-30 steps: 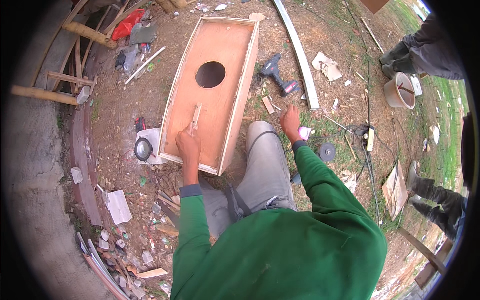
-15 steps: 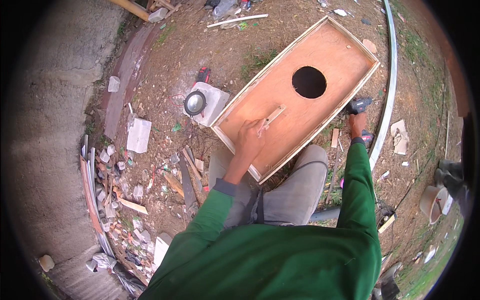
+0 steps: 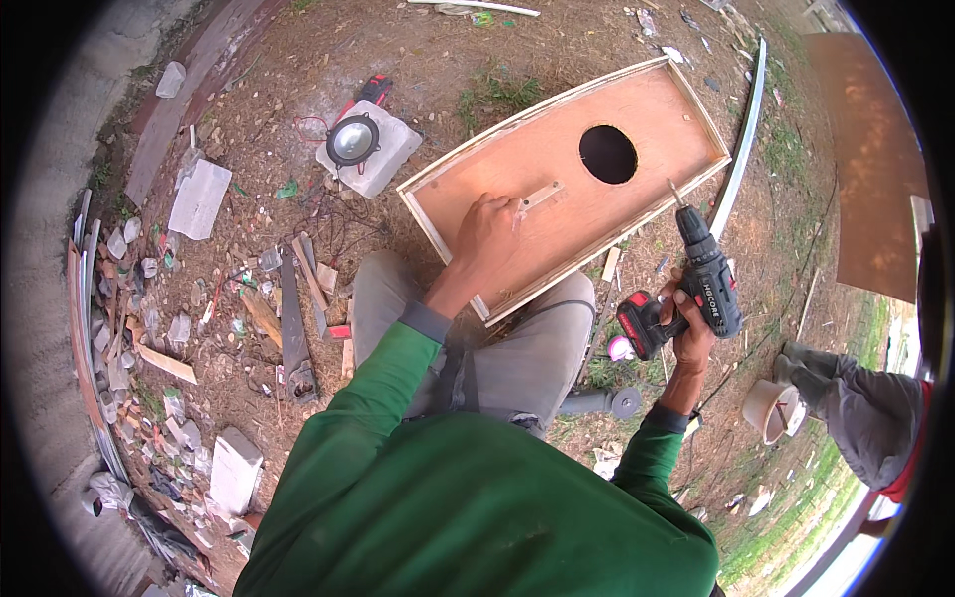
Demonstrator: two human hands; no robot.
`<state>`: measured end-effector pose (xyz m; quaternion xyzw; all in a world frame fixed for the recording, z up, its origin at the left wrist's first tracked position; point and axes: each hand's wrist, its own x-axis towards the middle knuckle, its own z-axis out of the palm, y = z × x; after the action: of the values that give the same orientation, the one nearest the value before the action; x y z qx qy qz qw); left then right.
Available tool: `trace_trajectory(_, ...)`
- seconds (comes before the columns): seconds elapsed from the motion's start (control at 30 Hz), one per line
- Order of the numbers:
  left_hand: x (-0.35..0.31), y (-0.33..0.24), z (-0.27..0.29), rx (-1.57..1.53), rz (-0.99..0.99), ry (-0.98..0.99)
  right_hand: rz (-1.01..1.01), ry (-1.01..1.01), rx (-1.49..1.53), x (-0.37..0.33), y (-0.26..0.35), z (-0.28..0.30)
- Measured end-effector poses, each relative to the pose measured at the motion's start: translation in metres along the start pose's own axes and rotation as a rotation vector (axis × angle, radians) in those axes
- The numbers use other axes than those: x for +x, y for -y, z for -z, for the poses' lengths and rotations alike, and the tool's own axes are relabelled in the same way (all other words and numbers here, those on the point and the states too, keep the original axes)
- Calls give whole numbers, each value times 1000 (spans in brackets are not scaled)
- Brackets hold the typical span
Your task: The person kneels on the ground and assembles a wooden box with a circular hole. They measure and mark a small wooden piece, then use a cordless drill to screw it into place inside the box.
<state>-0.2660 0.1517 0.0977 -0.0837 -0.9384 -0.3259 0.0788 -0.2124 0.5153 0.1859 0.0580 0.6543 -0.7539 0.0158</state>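
Observation:
Across my knees rests a shallow plywood box (image 3: pixel 477 231) with a raised wooden rim and a round hole (image 3: pixel 608 154) cut through its panel. My left hand (image 3: pixel 487 242) is closed on one end of a small wood strip (image 3: pixel 543 194), which lies against the panel left of the hole. At the box's right side my right hand (image 3: pixel 691 323) grips a black and red cordless drill (image 3: pixel 704 261) by its handle. The drill is raised off the ground, its bit pointing up and toward the box's right edge.
To the left, a round speaker (image 3: pixel 352 140) sits on a pale block (image 3: pixel 393 159). A handsaw (image 3: pixel 294 328) and wood scraps lie beside my left knee. On the right are a bucket (image 3: pixel 769 410), another person's leg (image 3: pixel 875 423), a brown sheet (image 3: pixel 863 164) and a metal strip (image 3: pixel 744 139).
My right hand has picked the drill up off the ground and brought it back nearer to me, bit upward. The left hand keeps the wood strip on the panel. The whole view has shifted.

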Motion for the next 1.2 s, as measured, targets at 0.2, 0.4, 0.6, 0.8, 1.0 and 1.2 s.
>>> trace_trajectory(0.2, 3, 6, -7, 35, -1, 49, -207, 308, -752, 22, 91, -83)
trace_trajectory(0.4, 3, 14, -22, 31, -36, -17, 47, 550, -998, 53, 79, -128)
trace_trajectory(0.6, 0, 12, -23, 16, -21, -8, 72, 585, -1064, 73, 65, -133)
trace_trajectory(0.8, -2, 10, -19, 0, -32, -39, 100, 616, -1078, 82, 68, -136)
trace_trajectory(1.0, -3, 10, -19, -22, -41, -64, 57, 621, -1085, 84, 72, -141)
trace_trajectory(1.2, -3, 7, -17, 38, -36, -14, 84, 628, -1142, 84, 77, -147)
